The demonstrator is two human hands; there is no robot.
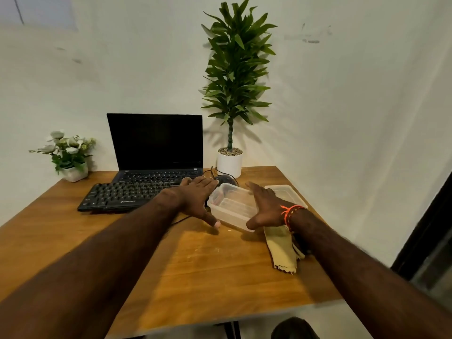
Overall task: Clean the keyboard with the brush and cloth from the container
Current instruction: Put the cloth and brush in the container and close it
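A clear plastic container [232, 206] stands on the wooden table [146, 260], right of a black keyboard [122, 195]. My left hand [195, 199] lies against its left side, fingers straight and thumb spread. My right hand [265, 206] presses flat against its right side. Something dark and reddish shows inside at the far left end; I cannot tell what it is. A yellow cloth [281, 248] lies on the table under my right wrist. The container's lid [286, 193] lies just behind my right hand.
An open black laptop [156, 148] stands behind the keyboard. A black mouse [223, 179] with its cable sits behind the container. A tall plant in a white pot [229, 162] and a small flower pot [73, 171] stand at the back edge. The table's right edge is close to the cloth.
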